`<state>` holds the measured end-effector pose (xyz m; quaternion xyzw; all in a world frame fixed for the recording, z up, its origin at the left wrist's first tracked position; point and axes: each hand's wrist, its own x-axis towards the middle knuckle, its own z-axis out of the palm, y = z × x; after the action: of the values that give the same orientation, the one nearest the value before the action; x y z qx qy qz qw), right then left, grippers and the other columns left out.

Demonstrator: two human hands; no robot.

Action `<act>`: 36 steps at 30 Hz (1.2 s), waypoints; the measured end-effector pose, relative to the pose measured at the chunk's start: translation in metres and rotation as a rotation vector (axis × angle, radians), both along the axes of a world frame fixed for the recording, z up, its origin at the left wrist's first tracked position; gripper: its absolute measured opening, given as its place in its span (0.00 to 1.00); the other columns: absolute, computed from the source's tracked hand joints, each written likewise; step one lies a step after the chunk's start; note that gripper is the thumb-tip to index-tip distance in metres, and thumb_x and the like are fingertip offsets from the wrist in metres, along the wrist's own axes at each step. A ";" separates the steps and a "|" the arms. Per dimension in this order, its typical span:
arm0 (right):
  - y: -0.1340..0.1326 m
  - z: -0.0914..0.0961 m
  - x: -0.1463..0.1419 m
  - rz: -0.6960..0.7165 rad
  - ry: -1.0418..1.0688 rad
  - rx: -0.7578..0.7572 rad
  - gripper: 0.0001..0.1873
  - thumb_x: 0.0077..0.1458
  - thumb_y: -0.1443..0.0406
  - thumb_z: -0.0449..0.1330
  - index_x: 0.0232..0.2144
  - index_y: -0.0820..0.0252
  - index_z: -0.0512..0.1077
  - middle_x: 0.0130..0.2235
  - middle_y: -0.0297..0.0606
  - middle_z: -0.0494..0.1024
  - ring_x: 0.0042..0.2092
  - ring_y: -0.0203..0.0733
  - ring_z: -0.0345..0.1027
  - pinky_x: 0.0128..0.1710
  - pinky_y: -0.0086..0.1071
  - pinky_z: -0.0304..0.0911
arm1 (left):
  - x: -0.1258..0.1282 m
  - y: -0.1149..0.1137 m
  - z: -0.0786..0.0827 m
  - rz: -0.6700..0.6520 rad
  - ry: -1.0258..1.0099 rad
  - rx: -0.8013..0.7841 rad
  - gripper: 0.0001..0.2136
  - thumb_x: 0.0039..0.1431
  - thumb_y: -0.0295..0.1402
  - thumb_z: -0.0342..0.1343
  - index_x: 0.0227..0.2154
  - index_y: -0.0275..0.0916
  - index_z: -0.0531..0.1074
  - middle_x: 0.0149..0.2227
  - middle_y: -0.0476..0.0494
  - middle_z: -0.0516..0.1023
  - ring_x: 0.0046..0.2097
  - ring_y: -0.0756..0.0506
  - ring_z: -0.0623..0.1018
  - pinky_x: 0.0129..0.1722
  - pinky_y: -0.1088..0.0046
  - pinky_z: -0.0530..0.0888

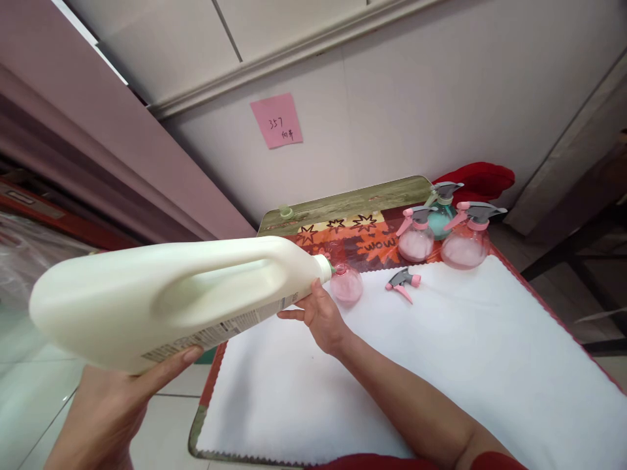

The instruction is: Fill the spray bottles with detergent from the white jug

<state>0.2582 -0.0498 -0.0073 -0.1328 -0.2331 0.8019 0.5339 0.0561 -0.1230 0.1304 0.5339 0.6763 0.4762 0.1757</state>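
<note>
A large white detergent jug (112, 287) lies tipped nearly on its side across the left half of the view. My left hand (117, 398) grips its underside near the base, thumb along the printed label. Close to the neck, my right hand (321, 316) supports the jug from below, fingers curled against it. The jug's mouth meets the opening of a small round pink bottle (347, 285) standing on the white mat. To its right lies a loose grey and pink spray head (404, 282). Whether liquid is flowing cannot be made out.
Two pink spray bottles (465, 241) and a green one (439, 219) stand at the table's back right. A pale green cap (286, 212) sits at the back left. Behind are a red cloth item (477, 179) and a wall with a pink note (277, 121).
</note>
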 end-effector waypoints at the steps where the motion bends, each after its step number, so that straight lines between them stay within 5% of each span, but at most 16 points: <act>1: 0.000 0.000 0.000 0.002 0.001 -0.002 0.37 0.56 0.38 0.57 0.57 0.55 0.69 0.55 0.45 0.76 0.52 0.50 0.72 0.46 0.45 0.74 | -0.001 0.000 0.000 -0.005 -0.005 -0.006 0.36 0.30 0.34 0.75 0.49 0.39 0.77 0.43 0.43 0.83 0.43 0.40 0.81 0.40 0.71 0.81; 19: 0.000 -0.002 0.000 0.009 0.017 0.005 0.36 0.58 0.39 0.55 0.57 0.54 0.70 0.55 0.44 0.76 0.54 0.51 0.71 0.46 0.45 0.73 | 0.009 0.004 0.009 -0.025 0.118 -0.041 0.38 0.31 0.42 0.73 0.52 0.40 0.76 0.45 0.40 0.83 0.42 0.36 0.82 0.40 0.64 0.82; 36: 0.000 -0.003 -0.001 0.007 0.021 -0.001 0.36 0.58 0.39 0.56 0.57 0.55 0.69 0.55 0.44 0.76 0.54 0.51 0.71 0.45 0.44 0.74 | 0.012 0.007 0.012 -0.051 0.072 -0.017 0.39 0.31 0.39 0.74 0.53 0.41 0.75 0.48 0.42 0.82 0.44 0.38 0.81 0.42 0.66 0.81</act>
<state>0.2571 -0.0495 -0.0105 -0.1236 -0.2277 0.8053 0.5333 0.0676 -0.1158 0.1421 0.5661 0.6725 0.4462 0.1678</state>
